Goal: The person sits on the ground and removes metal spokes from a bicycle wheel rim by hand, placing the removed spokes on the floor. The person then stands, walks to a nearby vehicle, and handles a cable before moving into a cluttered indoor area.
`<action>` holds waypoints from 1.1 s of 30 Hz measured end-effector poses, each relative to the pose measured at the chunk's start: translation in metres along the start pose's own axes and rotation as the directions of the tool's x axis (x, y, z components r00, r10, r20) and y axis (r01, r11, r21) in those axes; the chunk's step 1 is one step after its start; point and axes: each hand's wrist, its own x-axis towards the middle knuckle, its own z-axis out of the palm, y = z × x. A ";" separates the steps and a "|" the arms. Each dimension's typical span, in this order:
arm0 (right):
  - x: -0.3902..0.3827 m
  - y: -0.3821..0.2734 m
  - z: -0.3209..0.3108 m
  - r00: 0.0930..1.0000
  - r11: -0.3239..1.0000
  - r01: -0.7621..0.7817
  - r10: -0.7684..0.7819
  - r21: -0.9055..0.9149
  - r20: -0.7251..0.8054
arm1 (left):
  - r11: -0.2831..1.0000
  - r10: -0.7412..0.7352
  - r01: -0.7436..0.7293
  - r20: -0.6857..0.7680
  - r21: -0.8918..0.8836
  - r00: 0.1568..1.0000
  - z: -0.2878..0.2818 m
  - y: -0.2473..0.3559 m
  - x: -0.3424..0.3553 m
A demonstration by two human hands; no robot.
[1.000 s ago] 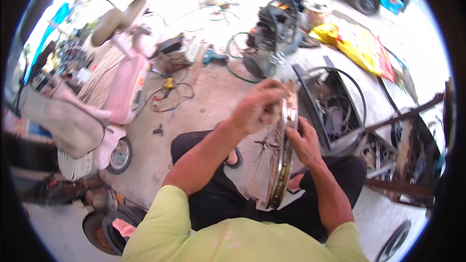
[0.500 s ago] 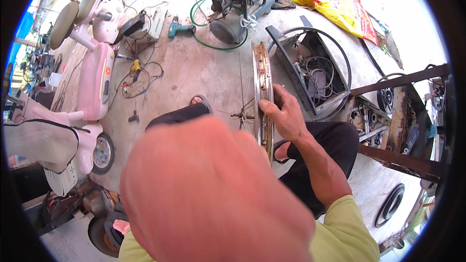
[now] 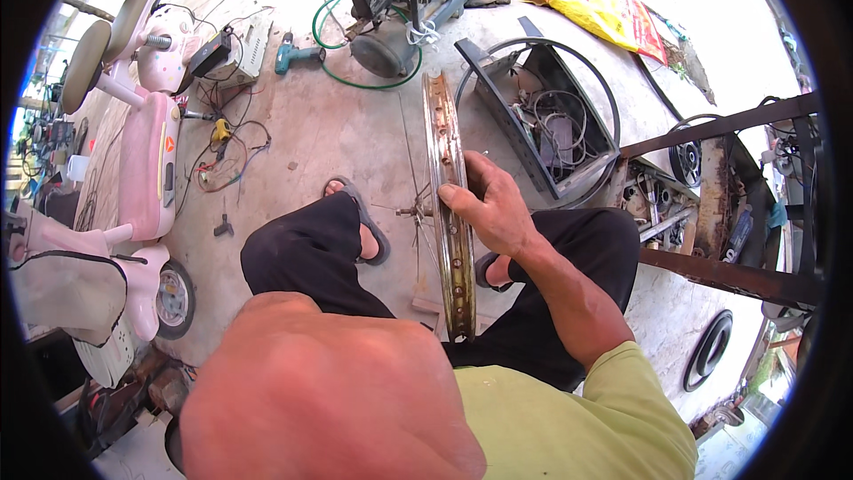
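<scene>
My right hand (image 3: 489, 204) grips a spoked, worn metal wheel rim (image 3: 459, 284), thumb over its outer face and fingers round the far side. The rim stands upright between my bent legs, with the hub and thin spokes (image 3: 418, 212) showing on its left. My left hand (image 3: 324, 391) is raised very close to the camera at the bottom, off the rim; its back fills that corner and its fingers are hidden.
Around me are a pink scooter (image 3: 142, 169), a drill (image 3: 296, 55), tangled wires (image 3: 231, 164), a compressor (image 3: 380, 56), a yellow sack (image 3: 586, 9), an open metal box (image 3: 555, 124) with cables, a rusty frame (image 3: 720, 276) and a black ring (image 3: 708, 351).
My left hand has left the rim's top and come back close to the camera. My right hand still holds the rim. The view has tilted, bringing more of the near floor in.
</scene>
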 end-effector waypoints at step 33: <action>0.004 -0.004 -0.027 0.995 0.990 0.025 -0.011 0.142 -0.097 | 0.859 -0.509 0.182 -0.770 -0.478 0.384 -0.121 -0.100 -0.075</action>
